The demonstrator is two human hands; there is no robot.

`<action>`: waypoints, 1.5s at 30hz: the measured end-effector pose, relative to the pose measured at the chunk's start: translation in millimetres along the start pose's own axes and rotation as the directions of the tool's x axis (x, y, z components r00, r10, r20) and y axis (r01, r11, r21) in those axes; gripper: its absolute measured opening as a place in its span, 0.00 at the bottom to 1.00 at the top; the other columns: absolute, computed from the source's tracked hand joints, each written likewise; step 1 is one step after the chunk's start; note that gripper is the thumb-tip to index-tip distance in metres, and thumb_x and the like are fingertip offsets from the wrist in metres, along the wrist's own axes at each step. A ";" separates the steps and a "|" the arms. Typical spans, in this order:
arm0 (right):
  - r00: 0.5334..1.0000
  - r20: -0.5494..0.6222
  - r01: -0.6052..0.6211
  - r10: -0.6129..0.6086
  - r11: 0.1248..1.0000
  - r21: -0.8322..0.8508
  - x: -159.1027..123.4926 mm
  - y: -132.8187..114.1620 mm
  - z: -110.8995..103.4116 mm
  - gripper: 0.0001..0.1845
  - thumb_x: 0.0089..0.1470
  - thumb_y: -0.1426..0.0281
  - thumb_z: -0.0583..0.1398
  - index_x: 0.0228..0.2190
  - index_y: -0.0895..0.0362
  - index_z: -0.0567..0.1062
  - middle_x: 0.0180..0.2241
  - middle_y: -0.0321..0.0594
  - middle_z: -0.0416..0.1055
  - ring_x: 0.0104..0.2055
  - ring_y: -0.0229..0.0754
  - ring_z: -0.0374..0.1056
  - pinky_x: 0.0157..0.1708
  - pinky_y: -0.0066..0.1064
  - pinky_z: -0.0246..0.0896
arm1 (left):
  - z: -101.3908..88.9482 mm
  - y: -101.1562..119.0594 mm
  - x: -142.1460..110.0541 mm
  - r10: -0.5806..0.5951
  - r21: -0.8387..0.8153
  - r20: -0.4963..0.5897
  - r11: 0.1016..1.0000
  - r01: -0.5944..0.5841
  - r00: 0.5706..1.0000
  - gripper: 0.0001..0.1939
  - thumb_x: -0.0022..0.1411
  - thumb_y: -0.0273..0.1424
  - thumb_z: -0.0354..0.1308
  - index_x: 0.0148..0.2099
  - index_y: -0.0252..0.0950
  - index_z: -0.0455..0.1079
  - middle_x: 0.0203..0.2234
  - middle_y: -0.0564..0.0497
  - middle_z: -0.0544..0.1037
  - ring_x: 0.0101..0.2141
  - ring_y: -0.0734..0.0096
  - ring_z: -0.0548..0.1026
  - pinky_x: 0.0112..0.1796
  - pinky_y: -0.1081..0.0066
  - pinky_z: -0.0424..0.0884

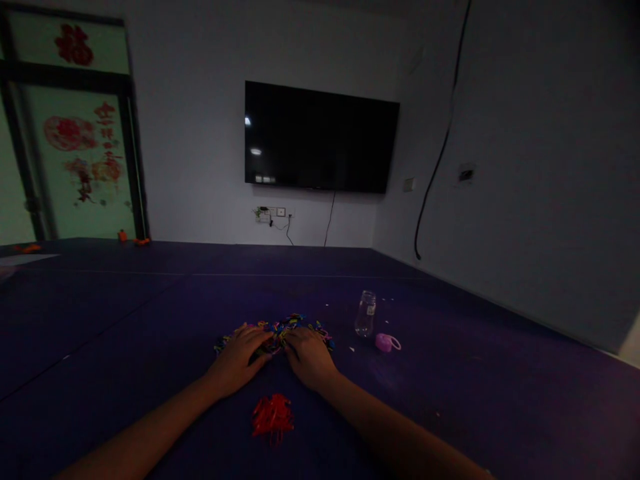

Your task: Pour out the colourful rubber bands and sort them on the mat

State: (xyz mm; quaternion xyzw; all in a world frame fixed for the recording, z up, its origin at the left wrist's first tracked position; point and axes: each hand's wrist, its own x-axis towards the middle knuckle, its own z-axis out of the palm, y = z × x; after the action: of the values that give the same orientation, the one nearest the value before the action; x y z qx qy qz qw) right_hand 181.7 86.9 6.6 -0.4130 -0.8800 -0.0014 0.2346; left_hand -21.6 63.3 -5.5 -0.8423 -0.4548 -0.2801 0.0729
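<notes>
A heap of small multicoloured pieces (287, 327) lies on the dark purple table (125, 347) in front of me. My left hand (240, 357) rests on the heap's left side, fingers curled down into the pieces. My right hand (309, 357) rests on the heap's right side, fingers bent into it too. The two hands almost touch at their fingertips. What the fingers pinch, if anything, is hidden. Nearer to me, between my forearms, sits a separate little pile of red pieces (273, 415).
A small clear bottle (365, 313) stands upright right of the heap, its pink lid (385, 343) lying beside it. A dark wall screen (320, 137) hangs ahead. The wall runs along the table's right edge. Orange objects (131, 238) lie at the far left.
</notes>
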 end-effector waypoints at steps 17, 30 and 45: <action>0.974 0.042 0.221 -0.222 0.975 0.020 -1.0 0.2 2.0 0.17 0.58 0.74 0.51 0.46 0.55 0.73 0.49 0.43 0.70 0.54 0.43 0.61 0.53 0.37 0.53 | -7.8 8.0 2.9 -0.009 0.002 -0.072 1.000 0.009 0.997 0.09 0.59 0.26 0.51 0.32 0.38 0.73 0.31 0.49 0.76 0.38 0.63 0.72 0.43 0.60 0.68; 0.985 0.030 0.171 -0.172 0.985 0.020 0.0 2.7 3.5 0.13 0.57 0.74 0.51 0.38 0.58 0.74 0.41 0.43 0.73 0.48 0.42 0.65 0.49 0.32 0.55 | -4.2 5.0 2.7 -0.013 -0.011 -0.073 1.000 0.013 0.997 0.12 0.59 0.25 0.51 0.34 0.37 0.76 0.38 0.47 0.79 0.42 0.61 0.74 0.48 0.55 0.67; 0.995 0.031 0.093 -0.091 0.993 -0.073 -1.3 -1.8 -2.0 0.13 0.57 0.74 0.50 0.34 0.58 0.75 0.37 0.43 0.74 0.44 0.42 0.67 0.46 0.31 0.54 | -5.3 3.7 3.0 -0.047 -0.008 -0.140 0.999 0.046 0.989 0.14 0.61 0.26 0.49 0.33 0.39 0.76 0.33 0.49 0.79 0.37 0.64 0.75 0.42 0.62 0.70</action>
State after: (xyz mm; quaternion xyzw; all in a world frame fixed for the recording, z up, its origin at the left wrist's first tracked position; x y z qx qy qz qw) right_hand 182.0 84.3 8.1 -0.3804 -0.9006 -0.0394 0.2065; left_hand -19.4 61.3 1.0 -0.8098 -0.4674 -0.3413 0.0960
